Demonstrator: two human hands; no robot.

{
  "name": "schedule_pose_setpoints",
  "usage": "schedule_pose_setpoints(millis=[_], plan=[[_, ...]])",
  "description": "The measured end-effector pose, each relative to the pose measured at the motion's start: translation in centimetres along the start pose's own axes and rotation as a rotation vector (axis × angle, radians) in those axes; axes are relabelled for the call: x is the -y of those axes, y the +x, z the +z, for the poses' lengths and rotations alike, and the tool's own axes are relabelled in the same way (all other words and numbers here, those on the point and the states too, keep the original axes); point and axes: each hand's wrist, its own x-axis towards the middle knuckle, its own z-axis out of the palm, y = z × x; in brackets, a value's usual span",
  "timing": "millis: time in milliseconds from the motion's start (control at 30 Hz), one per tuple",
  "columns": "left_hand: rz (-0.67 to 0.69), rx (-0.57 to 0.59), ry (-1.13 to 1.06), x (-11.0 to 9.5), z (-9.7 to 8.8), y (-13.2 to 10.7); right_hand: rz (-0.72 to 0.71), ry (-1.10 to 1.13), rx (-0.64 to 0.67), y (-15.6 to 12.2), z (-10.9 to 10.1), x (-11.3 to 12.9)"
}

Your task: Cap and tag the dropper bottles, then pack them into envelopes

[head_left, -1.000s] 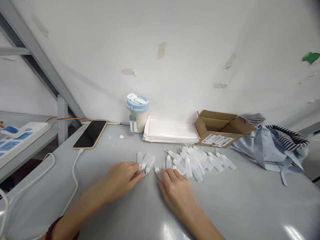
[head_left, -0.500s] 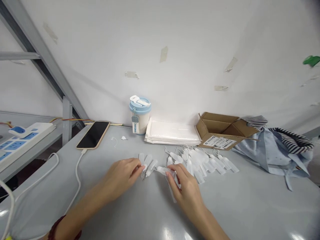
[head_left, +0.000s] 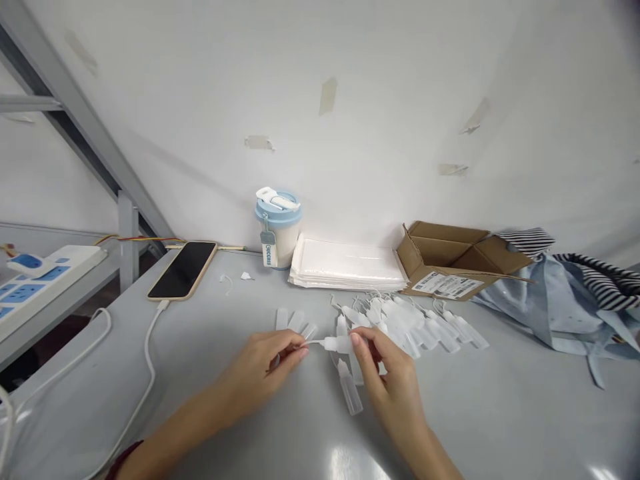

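Note:
My right hand [head_left: 387, 367] is shut on a translucent plastic dropper bottle [head_left: 336, 344], whose thin white nozzle points left. My left hand [head_left: 263, 357] pinches the far end of that nozzle between its fingertips. A second bottle [head_left: 350, 393] lies just below my right hand's fingers, and I cannot tell if that hand touches it. Several similar bottles with thin hooked tips [head_left: 415, 327] lie heaped on the grey table [head_left: 500, 413] to the right. Several others [head_left: 295, 321] stand out just above my left hand, partly hidden by it.
Behind the bottles are a blue-lidded cup [head_left: 277, 230], a stack of white packets [head_left: 345, 265] and an open cardboard box [head_left: 445, 263]. A blue shirt [head_left: 565, 300] lies at right. A charging phone [head_left: 183, 270] lies at left, beyond which sits a power strip [head_left: 45, 277].
My right hand has lifted a bottle off the heap and turned it nozzle-left. My hands have come closer, and my left hand has moved from the bottles to the nozzle.

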Motion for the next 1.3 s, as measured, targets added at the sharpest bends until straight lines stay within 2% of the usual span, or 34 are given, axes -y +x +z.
schedule_pose_setpoints(millis=[133,333,467,700,1300], plan=[[0.030,-0.028,-0.017,0.3,0.0,0.0,-0.023,-0.016,-0.021,0.2,-0.2,-0.1],[0.127,-0.026,0.007,0.6,0.8,-0.3,0.196,0.132,0.050,0.7,-0.4,-0.3],[0.235,-0.058,-0.018,0.2,0.8,-0.7,0.263,0.187,0.067,0.7,-0.6,0.0],[0.291,-0.045,0.013,-0.3,0.8,-1.1,0.255,0.239,0.119,0.4,-0.3,0.4],[0.341,-0.076,-0.038,-0.3,0.7,-1.5,0.116,0.206,0.096,0.1,-0.5,0.3]])
